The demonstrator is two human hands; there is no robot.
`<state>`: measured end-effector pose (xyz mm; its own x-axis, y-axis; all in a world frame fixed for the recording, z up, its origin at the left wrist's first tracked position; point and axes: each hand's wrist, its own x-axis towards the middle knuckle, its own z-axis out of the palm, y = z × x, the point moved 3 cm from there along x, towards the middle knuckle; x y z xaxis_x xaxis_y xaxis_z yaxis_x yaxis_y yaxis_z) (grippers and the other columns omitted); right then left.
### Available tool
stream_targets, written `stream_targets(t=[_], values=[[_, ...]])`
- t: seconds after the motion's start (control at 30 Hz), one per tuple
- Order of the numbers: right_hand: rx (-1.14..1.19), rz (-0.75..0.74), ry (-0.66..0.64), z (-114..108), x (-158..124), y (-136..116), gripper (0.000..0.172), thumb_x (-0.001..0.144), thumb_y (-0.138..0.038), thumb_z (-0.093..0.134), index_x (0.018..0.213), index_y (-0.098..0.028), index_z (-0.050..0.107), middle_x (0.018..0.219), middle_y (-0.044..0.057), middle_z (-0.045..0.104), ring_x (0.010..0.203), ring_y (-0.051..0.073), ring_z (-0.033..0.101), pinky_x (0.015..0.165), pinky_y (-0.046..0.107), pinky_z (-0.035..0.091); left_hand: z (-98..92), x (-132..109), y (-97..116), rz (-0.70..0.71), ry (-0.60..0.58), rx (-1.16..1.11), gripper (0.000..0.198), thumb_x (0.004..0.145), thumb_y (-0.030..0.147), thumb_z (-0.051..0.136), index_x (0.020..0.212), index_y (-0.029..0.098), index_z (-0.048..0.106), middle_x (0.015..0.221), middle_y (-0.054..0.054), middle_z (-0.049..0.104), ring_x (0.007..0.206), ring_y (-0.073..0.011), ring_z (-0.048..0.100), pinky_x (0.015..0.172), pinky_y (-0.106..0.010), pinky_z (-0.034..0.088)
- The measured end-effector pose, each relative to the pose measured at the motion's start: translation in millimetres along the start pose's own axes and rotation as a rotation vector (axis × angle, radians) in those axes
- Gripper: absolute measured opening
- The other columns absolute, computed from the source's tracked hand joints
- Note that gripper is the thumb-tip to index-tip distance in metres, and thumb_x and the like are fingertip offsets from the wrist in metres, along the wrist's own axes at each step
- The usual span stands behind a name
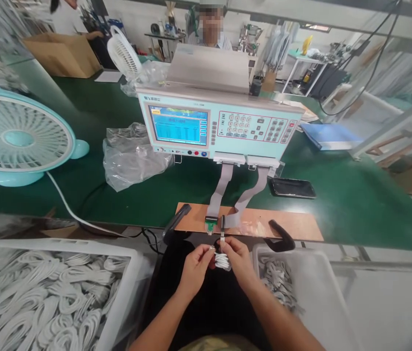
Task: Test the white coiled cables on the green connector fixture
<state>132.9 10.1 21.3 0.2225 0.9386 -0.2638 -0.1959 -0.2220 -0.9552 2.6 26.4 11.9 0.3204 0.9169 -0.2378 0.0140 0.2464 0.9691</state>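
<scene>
My left hand [195, 267] pinches one plug end of a coiled white cable [222, 261] just below a small green socket board [210, 224]. The cable's other plug is pinched in my right hand [238, 258], right under a second connector [222, 230]. Both sockets hang on grey ribbon cables [224, 183] from a pale blue cable tester [215, 124] with a lit screen. The coil hangs between my two hands, over my lap. A wooden board [301, 224] on the green table's edge carries the sockets.
A white bin [132, 273] of several coiled white cables stands at my left, another bin [311, 273] at my right. A pale blue fan [15, 139], a crumpled plastic bag [128, 156], a phone [292, 187] and black clamps [281, 236] are about. Another person sits behind the tester.
</scene>
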Motion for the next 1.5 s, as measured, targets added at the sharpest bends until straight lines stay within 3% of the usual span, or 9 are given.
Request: stream_targets(t=[0.2, 0.47, 0.6, 0.73, 0.93, 1.2, 1.5], values=[[0.031, 0.010, -0.003, 3.0, -0.6, -4.7, 0.025, 0.072, -0.040, 0.062, 0.072, -0.016, 0.064, 0.058, -0.003, 0.051, 0.051, 0.010, 0.043, 0.051, 0.022, 0.035, -4.3, 0.8, 3.9, 0.019, -0.015, 0.065, 0.025, 0.080, 0.037, 0.049, 0.072, 0.015, 0.057, 0.059, 0.002, 0.053, 0.057, -0.0113, 0.050, 0.058, -0.022, 0.041], [0.199, 0.129, 0.010, 5.5, -0.8, -1.9, 0.021, 0.069, -0.036, 0.066, 0.070, -0.015, 0.064, 0.056, -0.002, 0.057, 0.047, 0.008, 0.045, 0.047, 0.021, 0.036, -7.4, 5.0, 25.5, 0.123, -0.184, 0.170, 0.029, 0.085, 0.036, 0.041, 0.067, 0.015, 0.052, 0.066, 0.001, 0.049, 0.064, -0.0112, 0.047, 0.060, -0.021, 0.040], [0.320, 0.198, 0.027, 11.4, 0.6, -3.6, 0.022, 0.065, -0.037, 0.069, 0.066, -0.015, 0.063, 0.052, -0.001, 0.058, 0.045, 0.010, 0.047, 0.046, 0.022, 0.037, -9.1, 8.0, 31.5, 0.137, -0.214, 0.155, 0.030, 0.085, 0.037, 0.040, 0.071, 0.015, 0.055, 0.075, -0.002, 0.051, 0.069, -0.0125, 0.048, 0.063, -0.022, 0.042], [0.319, 0.188, 0.043, 12.4, 2.9, -4.0, 0.023, 0.064, -0.037, 0.070, 0.066, -0.015, 0.064, 0.053, -0.001, 0.059, 0.048, 0.011, 0.050, 0.050, 0.023, 0.039, -7.8, 12.1, 31.4, 0.185, -0.133, 0.150, 0.030, 0.082, 0.035, 0.044, 0.064, 0.014, 0.056, 0.082, -0.005, 0.054, 0.077, -0.0153, 0.050, 0.069, -0.024, 0.042], [0.219, 0.131, -0.023, 6.3, 7.0, -2.5, 0.021, 0.067, -0.036, 0.068, 0.072, -0.016, 0.069, 0.061, 0.000, 0.064, 0.054, 0.011, 0.051, 0.056, 0.023, 0.039, -3.2, 15.5, 23.7, 0.200, 0.077, 0.152, 0.031, 0.080, 0.031, 0.045, 0.053, 0.016, 0.045, 0.061, 0.002, 0.043, 0.061, -0.0110, 0.043, 0.060, -0.022, 0.035], [0.190, 0.148, -0.042, 3.9, 8.4, -0.6, 0.021, 0.069, -0.036, 0.068, 0.078, -0.017, 0.070, 0.065, 0.001, 0.064, 0.057, 0.012, 0.051, 0.060, 0.024, 0.040, -4.8, 18.6, 17.9, 0.241, 0.109, 0.167, 0.029, 0.082, 0.028, 0.044, 0.055, 0.016, 0.043, 0.060, 0.003, 0.040, 0.061, -0.0103, 0.040, 0.060, -0.022, 0.034], [0.202, 0.124, -0.082, 4.9, 8.7, -1.2, 0.025, 0.069, -0.039, 0.068, 0.081, -0.017, 0.070, 0.066, 0.002, 0.066, 0.059, 0.013, 0.053, 0.060, 0.024, 0.040, 0.7, 15.7, 15.2, 0.145, 0.198, 0.040, 0.032, 0.081, 0.035, 0.047, 0.057, 0.015, 0.049, 0.055, 0.003, 0.046, 0.056, -0.0099, 0.043, 0.057, -0.021, 0.035]])
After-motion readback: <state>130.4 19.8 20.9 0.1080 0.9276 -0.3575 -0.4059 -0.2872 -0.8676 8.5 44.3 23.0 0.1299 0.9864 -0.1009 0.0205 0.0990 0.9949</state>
